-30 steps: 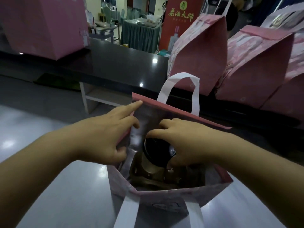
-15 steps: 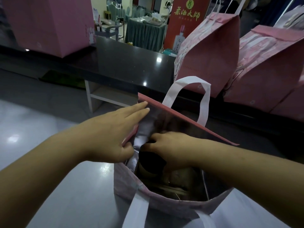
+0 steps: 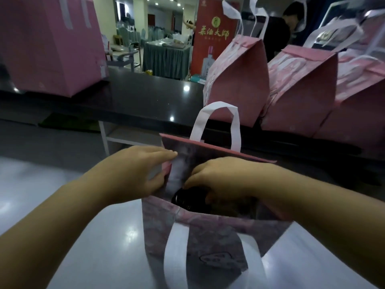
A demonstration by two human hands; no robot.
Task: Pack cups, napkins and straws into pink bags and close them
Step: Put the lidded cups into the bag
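Pink non-woven fabric forms the open bag (image 3: 208, 232), which stands on a pale glossy table (image 3: 93, 236), its near white handle (image 3: 177, 257) hanging down the front and its far handle (image 3: 216, 124) upright. The left hand (image 3: 137, 172) holds the left edge of the mouth, fingers stretched along it and thumb beneath, pinching the fabric. The right hand (image 3: 225, 180) is inside the mouth, fingers curled over the dark lid of a cup (image 3: 187, 198). The bag's near wall hides the cup's body and anything below it, and the right hand covers part of the lid. Behind, a black counter (image 3: 145, 97) carries closed pink bags (image 3: 239, 80) side by side at right and a large pink box (image 3: 48, 44) at left. Beyond stand a red banner (image 3: 216, 38), a draped table (image 3: 166, 57) and a person in dark clothing (image 3: 277, 32). Compared with one second earlier, the cup sits lower: its lid, then level with the rim, is now below it, while the left hand keeps the same edge.
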